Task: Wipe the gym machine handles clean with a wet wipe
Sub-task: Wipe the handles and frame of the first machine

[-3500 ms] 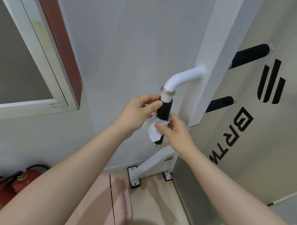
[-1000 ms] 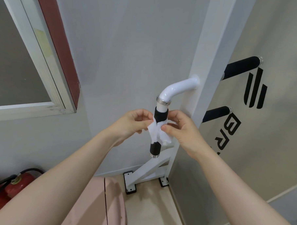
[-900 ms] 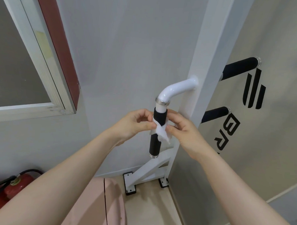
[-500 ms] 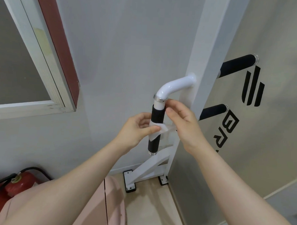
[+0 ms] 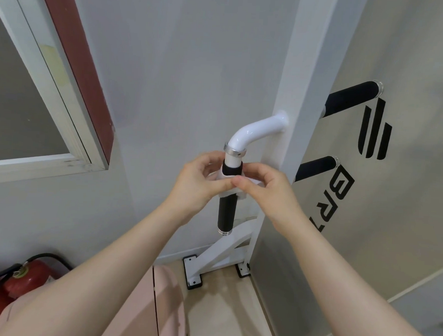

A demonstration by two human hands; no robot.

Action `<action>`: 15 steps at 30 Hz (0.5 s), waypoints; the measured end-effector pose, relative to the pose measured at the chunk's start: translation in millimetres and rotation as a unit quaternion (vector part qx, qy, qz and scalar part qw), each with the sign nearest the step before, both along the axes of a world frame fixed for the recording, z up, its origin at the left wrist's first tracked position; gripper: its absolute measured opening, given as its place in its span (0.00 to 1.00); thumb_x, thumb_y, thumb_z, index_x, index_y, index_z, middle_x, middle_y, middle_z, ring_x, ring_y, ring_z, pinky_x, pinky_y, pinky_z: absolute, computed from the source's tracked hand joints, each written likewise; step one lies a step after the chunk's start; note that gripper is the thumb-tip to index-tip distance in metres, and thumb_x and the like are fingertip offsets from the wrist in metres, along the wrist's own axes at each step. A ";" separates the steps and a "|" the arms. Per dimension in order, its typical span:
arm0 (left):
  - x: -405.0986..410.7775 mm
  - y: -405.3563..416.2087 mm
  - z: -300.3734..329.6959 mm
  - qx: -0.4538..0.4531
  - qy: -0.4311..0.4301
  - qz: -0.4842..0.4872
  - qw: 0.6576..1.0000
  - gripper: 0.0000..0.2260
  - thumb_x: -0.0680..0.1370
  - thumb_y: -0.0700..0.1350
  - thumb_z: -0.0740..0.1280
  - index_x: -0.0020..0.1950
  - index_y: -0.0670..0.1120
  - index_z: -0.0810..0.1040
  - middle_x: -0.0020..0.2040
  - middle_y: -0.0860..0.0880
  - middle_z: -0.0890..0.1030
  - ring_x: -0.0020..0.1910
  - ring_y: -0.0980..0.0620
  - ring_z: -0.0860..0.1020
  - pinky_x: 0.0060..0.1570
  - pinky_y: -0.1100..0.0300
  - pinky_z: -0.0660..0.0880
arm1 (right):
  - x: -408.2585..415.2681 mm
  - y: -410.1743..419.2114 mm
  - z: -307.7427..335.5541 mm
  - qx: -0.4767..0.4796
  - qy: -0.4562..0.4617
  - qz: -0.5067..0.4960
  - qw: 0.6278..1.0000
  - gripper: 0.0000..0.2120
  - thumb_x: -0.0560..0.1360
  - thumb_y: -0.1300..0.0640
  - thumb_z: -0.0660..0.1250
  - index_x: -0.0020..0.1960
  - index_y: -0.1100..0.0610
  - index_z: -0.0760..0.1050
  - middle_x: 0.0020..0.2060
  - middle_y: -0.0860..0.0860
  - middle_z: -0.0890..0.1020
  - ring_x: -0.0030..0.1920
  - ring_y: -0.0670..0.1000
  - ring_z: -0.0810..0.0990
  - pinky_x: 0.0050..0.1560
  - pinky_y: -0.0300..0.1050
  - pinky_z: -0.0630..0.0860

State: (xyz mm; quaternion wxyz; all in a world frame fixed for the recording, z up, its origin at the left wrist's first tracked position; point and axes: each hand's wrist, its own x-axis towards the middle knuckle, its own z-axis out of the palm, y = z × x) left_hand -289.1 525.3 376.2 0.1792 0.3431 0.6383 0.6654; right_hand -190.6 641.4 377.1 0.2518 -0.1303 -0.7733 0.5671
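Both hands, left (image 5: pixel 198 186) and right (image 5: pixel 264 190), pinch the wipe (image 5: pixel 229 192) wrapped round the handle (image 5: pixel 227 213), fingertips meeting in front; bare grip shows below them.

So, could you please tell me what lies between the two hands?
In the head view, the black handle grip with the wet wipe wrapped round it lies between the left hand and right hand.

Grey wall (image 5: pixel 184 64), window (image 5: pixel 20 103) left, beige floor (image 5: pixel 224 307).
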 end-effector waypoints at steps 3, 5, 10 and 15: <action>-0.6 -2.2 8.1 0.019 0.014 -0.002 1.000 0.13 0.68 0.39 0.74 0.51 0.46 0.80 0.59 0.50 0.78 0.54 0.57 0.79 0.53 0.66 0.75 | -2.6 -1.8 8.1 -0.045 0.040 0.030 0.998 0.07 0.72 0.60 0.69 0.49 0.52 0.79 0.42 0.41 0.83 0.44 0.34 0.79 0.42 0.26 0.72; -1.1 -3.8 6.3 0.009 0.044 0.003 0.999 0.14 0.69 0.39 0.74 0.53 0.46 0.80 0.59 0.51 0.78 0.56 0.57 0.78 0.58 0.63 0.73 | -3.4 -2.1 9.7 -0.063 0.061 0.050 0.995 0.10 0.73 0.64 0.68 0.49 0.51 0.79 0.40 0.41 0.84 0.45 0.37 0.80 0.44 0.29 0.74; 1.5 -10.0 -2.7 0.007 0.007 -0.060 0.998 0.21 0.69 0.37 0.71 0.62 0.46 0.76 0.55 0.50 0.82 0.56 0.55 0.79 0.57 0.61 0.74 | -2.6 2.9 3.6 -0.084 0.058 0.045 0.994 0.12 0.73 0.66 0.67 0.50 0.52 0.78 0.44 0.45 0.83 0.46 0.41 0.81 0.46 0.33 0.75; -2.5 -12.5 1.5 0.004 -0.010 -0.093 0.996 0.14 0.76 0.35 0.64 0.61 0.45 0.75 0.52 0.53 0.82 0.51 0.60 0.80 0.49 0.70 0.73 | -1.8 1.6 -3.4 -0.027 0.067 -0.005 0.997 0.12 0.73 0.65 0.67 0.48 0.48 0.78 0.45 0.46 0.81 0.44 0.40 0.79 0.47 0.33 0.74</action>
